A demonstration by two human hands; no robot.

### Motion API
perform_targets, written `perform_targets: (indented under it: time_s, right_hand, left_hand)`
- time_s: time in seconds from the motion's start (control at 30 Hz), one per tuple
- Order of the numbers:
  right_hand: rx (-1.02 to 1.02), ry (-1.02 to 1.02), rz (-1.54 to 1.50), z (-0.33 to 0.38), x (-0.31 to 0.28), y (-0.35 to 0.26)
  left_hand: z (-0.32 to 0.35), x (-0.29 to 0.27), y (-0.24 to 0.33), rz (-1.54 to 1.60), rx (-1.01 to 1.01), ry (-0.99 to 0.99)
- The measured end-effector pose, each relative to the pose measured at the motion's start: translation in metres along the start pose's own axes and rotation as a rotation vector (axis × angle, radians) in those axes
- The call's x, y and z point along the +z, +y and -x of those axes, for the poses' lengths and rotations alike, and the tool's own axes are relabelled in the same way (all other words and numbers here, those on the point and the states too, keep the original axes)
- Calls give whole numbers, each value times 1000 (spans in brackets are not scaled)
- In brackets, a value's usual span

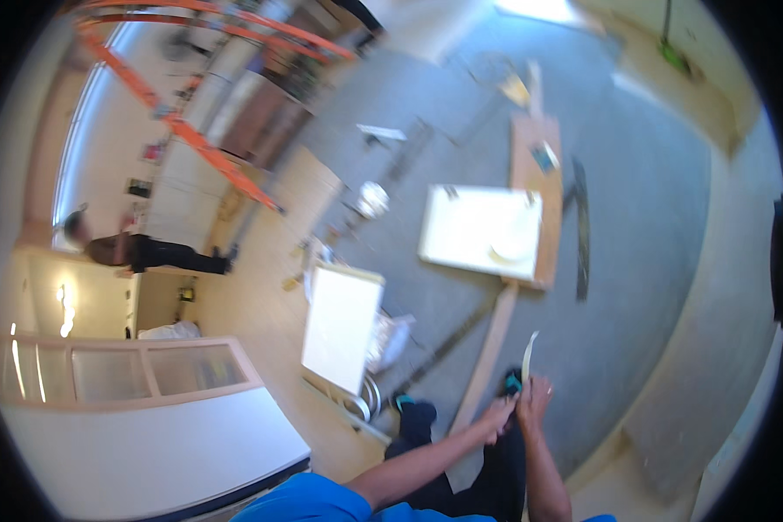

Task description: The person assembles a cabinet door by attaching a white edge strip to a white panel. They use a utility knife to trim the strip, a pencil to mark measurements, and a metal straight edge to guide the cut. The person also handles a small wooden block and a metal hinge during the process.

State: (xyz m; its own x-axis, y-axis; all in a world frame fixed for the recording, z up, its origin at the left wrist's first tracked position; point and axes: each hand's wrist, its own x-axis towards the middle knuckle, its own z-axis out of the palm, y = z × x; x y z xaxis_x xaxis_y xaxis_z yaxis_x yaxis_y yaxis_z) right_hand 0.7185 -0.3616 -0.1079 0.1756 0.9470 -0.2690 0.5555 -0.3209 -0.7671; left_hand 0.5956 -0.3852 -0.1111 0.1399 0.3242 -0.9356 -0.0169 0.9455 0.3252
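Note:
My two hands meet low in the head view, right of centre. My right hand point(536, 402) holds a thin, pale, curved strip point(529, 354) that sticks up from the fingers. My left hand point(498, 416) touches the right one at the strip's lower end. Below the hands are my dark trousers and a shoe with a teal edge point(513, 380). A long wooden plank point(487, 352) lies on the grey floor just left of the hands. Further off, a white board point(480, 230) rests on a wooden panel point(538, 187).
A second white panel point(341, 326) leans on a metal frame to the left, with crumpled plastic point(391, 337) beside it. A long dark bar point(581, 230) lies right of the wooden panel. Another person point(139, 252) stands far left under orange scaffolding point(183, 130). A white cabinet point(139, 435) fills the lower left.

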Motion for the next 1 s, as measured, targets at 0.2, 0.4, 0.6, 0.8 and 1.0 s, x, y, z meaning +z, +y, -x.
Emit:
perform_targets:
  time_s: [0.2,0.4,0.6,0.8,1.0]
  right_hand:
    - [11,-97,-263,-22,-10,-124]
    - [-249,-96,-74,-29,-58,-252]
    - [-446,-57,339,-71,-54,-246]
    - [113,79,-17,-79,-129,-114]
    - [534,-85,5,59,-171,73]
  left_hand:
    - [132,-23,111,344,43,-339]
    - [224,-31,160,508,252,-259]
    - [261,-63,182,372,436,-347]
    - [336,-154,210,-185,899,65]
    - [272,-395,71,-851,462,645]
